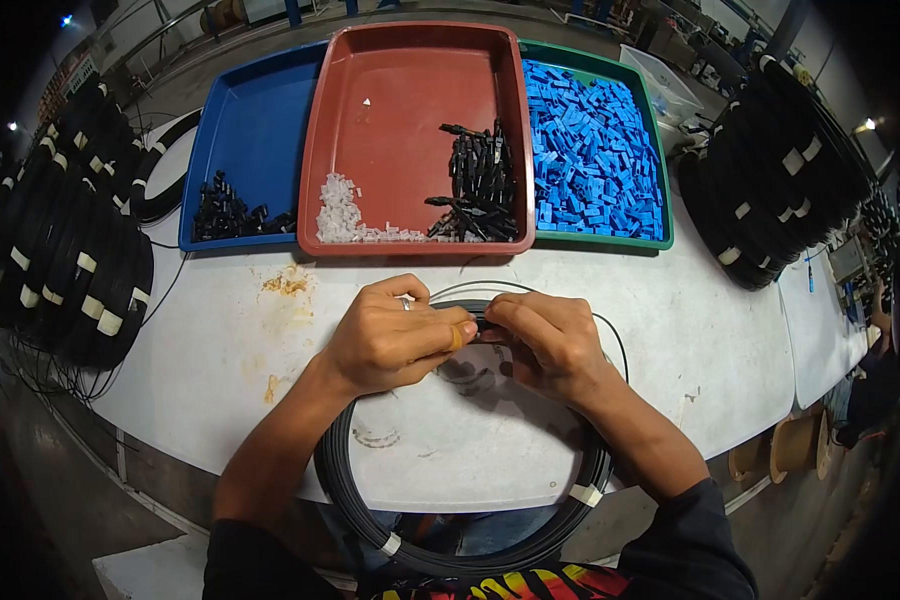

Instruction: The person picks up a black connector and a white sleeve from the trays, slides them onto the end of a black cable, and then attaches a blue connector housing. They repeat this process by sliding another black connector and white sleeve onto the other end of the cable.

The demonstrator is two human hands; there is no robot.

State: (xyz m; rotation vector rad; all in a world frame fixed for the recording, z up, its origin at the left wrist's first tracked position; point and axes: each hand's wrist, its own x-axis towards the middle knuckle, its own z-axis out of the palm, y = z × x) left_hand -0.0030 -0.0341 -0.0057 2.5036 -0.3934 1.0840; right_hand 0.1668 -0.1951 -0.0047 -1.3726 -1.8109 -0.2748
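Both hands meet at the centre of the white table [670,330]. The left hand [395,335], a ring on one finger, is curled with thumb and fingertips pinched onto a small dark piece at the end of a thin black cable [530,288]; the right hand [550,340] is likewise clenched, its fingertips pressed on the same piece from the other side, so the two grips touch. The piece itself is mostly hidden by the fingers. The cable arcs out beyond the hands and belongs to a black cable coil [450,555], bound with white tape, which lies on the table under the forearms and overhangs its near edge. Behind the hands stand three trays side by side: a blue tray [255,110] with black parts, a red tray [410,90] holding white clips and black connectors, and a green tray [660,190] filled with blue housings. Stacks of taped black coils [70,250] lie at both ends of the table. The surroundings are a dim workshop floor.
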